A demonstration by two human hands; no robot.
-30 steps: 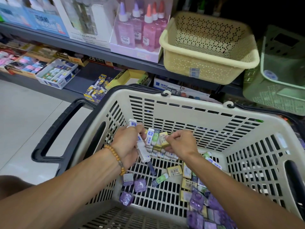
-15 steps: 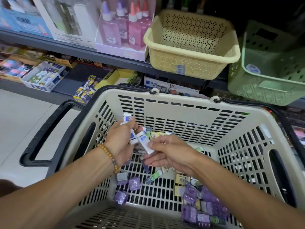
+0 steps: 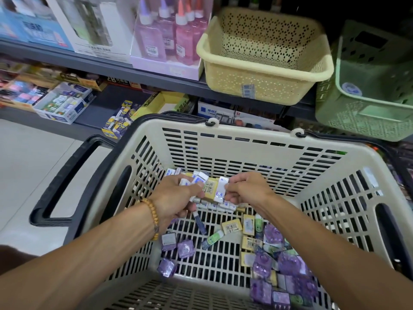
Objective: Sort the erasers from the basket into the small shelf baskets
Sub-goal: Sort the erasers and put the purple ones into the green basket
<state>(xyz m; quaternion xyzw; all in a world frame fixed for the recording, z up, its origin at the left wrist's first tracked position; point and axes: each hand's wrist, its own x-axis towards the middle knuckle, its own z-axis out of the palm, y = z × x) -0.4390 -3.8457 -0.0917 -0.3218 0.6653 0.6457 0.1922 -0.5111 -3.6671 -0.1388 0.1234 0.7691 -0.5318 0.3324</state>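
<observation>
Purple erasers (image 3: 287, 268) (beige slotted basket (image 3: 245, 139))

Your left hand (image 3: 176, 198), beaded bracelet (image 3: 153, 217) at the wrist, grips a bundle of white-sleeved erasers (image 3: 194, 179) inside the beige shopping basket (image 3: 245, 139). Your right hand (image 3: 245, 189) pinches a white eraser (image 3: 220, 190) beside a yellow eraser (image 3: 211, 189) between the two hands. On the basket floor: loose yellow, green and white erasers, and purple wrapped erasers (image 3: 286, 278) heaped at the right. On the shelf above: a cream basket (image 3: 266, 70), a green basket (image 3: 366, 108) to its right, and glue bottles (image 3: 169, 30) to its left.
</observation>
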